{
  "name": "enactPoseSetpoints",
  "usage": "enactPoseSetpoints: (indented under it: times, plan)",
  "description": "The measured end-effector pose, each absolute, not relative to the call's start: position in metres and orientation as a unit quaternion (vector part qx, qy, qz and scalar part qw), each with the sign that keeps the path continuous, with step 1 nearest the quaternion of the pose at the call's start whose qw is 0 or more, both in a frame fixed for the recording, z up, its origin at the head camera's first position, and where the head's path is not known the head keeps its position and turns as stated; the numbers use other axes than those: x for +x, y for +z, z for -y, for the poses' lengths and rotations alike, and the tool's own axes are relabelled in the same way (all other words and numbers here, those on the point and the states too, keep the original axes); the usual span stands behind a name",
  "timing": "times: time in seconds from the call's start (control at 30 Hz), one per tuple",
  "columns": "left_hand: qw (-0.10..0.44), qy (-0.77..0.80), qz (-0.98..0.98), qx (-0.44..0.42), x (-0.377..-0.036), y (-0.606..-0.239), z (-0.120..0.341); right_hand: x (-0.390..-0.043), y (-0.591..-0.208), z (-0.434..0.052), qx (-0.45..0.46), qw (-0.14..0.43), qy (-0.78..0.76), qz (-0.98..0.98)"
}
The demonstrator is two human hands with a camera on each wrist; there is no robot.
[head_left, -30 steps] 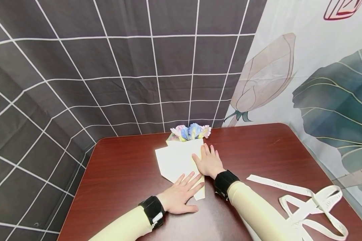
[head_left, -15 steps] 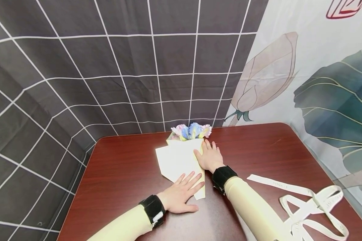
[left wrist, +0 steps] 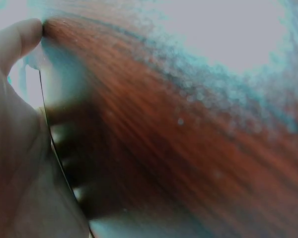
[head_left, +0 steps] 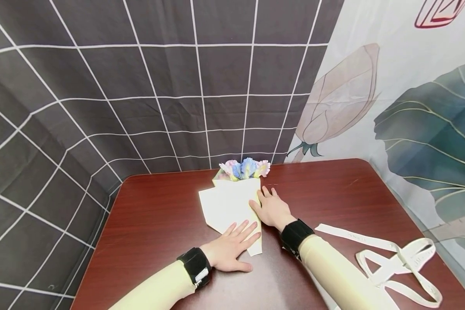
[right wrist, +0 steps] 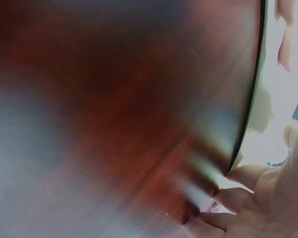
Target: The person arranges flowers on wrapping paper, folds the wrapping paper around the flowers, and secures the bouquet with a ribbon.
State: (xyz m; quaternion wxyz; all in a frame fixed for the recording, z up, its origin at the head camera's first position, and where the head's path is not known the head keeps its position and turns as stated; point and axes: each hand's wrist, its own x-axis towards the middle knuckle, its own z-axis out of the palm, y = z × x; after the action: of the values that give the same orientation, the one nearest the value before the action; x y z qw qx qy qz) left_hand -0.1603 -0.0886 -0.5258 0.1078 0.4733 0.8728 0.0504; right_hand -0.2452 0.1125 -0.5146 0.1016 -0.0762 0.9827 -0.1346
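Tabletop [head_left: 159, 215] (dark red wood), grid curtain [head_left: 100, 107], floral hanging [head_left: 410, 107]

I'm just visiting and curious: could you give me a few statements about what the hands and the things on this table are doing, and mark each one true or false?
1. Both hands lie flat on the cream wrapping paper. True: the left hand presses its lower tip, the right hand its right edge.
2. The flowers stick out of the end of the paper nearest the person. False: they show at the far end, toward the wall.
3. The white ribbon is tied around the paper. False: it lies loose on the table, to the right, apart from the paper.
4. Each wrist wears a black band. True.
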Motion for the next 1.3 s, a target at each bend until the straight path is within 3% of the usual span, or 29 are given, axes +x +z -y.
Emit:
enactPoseSetpoints:
  times: [0.53, 0.93, 1.3]
  plan:
    - [0.101, 0.063, -0.878, 0.463, -0.16, -0.528, 0.094, -0.18, -0.529, -0.127, -0.195, 0.042, -0.09, -0.976]
    - [0.068, 0.065, -0.897, 0.433, -0.156, -0.527, 0.097, -0.156, -0.514, -0.123, -0.193, 0.075, -0.082, -0.975]
    - [0.061, 0.035, -0.899, 0.433, -0.153, -0.522, 0.096, -0.119, -0.511, -0.117, -0.219, 0.057, -0.018, -0.974]
